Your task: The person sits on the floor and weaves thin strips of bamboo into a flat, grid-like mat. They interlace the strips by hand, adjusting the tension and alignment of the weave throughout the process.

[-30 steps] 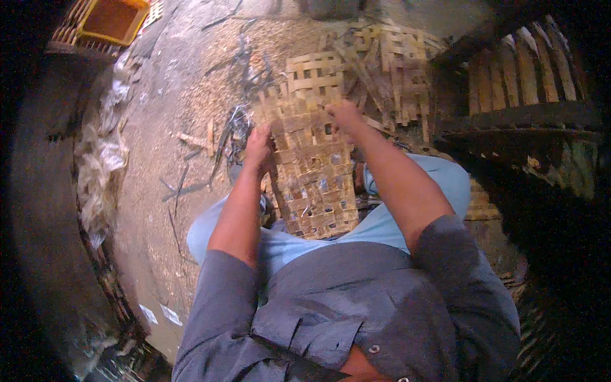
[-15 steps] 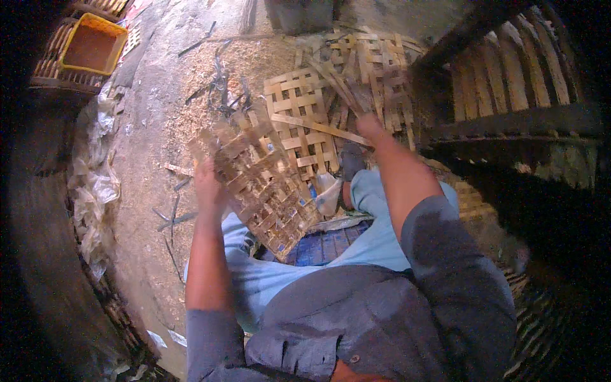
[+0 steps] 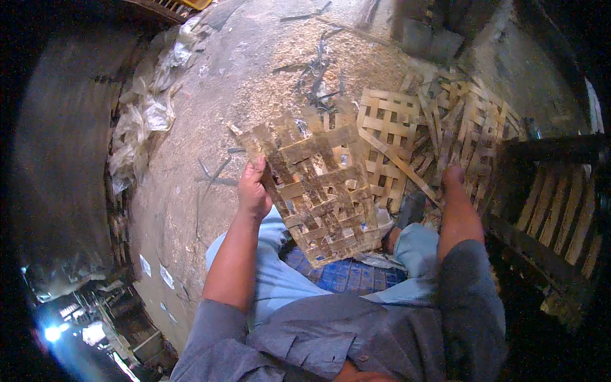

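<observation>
A worn woven panel of flat bamboo strips (image 3: 321,181) is tilted up in front of me, over my knees. My left hand (image 3: 254,190) is closed on its left edge, the thumb lying along the border. On the right, my right hand (image 3: 453,178) reaches down to a pile of strips, its fingers mostly hidden and blurred. Several thin bamboo strips (image 3: 453,137) fan out from it and seem to be in its grip. A paler woven panel (image 3: 386,118) lies between the two hands, with a long loose strip (image 3: 398,159) slanting across it.
More woven pieces (image 3: 484,121) lie at the far right, beside a dark slatted frame (image 3: 554,210). Wood shavings (image 3: 280,89) and black strips (image 3: 315,73) litter the floor. Crumpled clear plastic (image 3: 156,114) lies along the left wall. A blue slatted surface (image 3: 344,275) shows between my legs.
The view has swung left, so everything sits farther right and lower. The held panel now faces me more squarely. Both hands keep their places on the panel and at the strips.
</observation>
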Demonstrator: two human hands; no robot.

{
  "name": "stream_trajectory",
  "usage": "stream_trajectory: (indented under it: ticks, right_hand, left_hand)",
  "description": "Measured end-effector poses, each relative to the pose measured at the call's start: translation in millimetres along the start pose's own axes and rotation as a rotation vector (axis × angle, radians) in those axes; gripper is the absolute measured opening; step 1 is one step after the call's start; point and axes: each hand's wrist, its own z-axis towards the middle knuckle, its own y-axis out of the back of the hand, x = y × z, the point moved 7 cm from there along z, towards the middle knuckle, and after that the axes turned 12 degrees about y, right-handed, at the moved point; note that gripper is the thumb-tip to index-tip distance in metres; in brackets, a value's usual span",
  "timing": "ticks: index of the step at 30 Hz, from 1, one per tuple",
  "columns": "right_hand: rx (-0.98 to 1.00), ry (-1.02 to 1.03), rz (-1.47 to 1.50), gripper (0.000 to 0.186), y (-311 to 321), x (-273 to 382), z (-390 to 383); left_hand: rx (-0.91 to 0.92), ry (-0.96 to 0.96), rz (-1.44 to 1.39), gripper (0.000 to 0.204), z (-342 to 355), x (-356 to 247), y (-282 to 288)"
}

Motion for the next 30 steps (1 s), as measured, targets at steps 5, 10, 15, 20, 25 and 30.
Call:
stream_trajectory:
  ticks: [5, 10, 15, 20, 25, 30]
  right_hand:
    - [0.120, 0.041, -0.002, 0.041, 15.3, -16.4, -26.6]
    - [-0.034, 0.141, 0.143, 0.034, 66.2, -6.6, -58.5]
    - [-0.145, -0.032, 0.556, 0.028, 95.5, 17.3, -87.5]
    - [-0.292, -0.347, 0.757, 0.033, 122.0, 28.1, -106.6]
    - [-0.214, -0.308, 0.626, 0.040, 127.3, 34.9, -98.2]
    - [-0.103, -0.284, 0.666, 0.046, 163.5, 32.1, -91.5]
  left_hand:
    - [-0.074, 0.126, 0.056, 0.038, 6.7, 4.8, -4.7]
    - [-0.133, -0.073, 0.331, 0.035, -13.7, -9.2, -6.4]
    - [-0.221, -0.140, 0.328, 0.036, -16.7, -6.0, 9.4]
    - [-0.353, -0.144, 0.342, 0.045, -14.4, -8.3, 15.0]
    - [-0.341, -0.156, 0.579, 0.044, -9.2, -12.2, 13.9]
    - [-0.130, -0.096, 0.341, 0.040, -9.8, -18.2, -25.8]
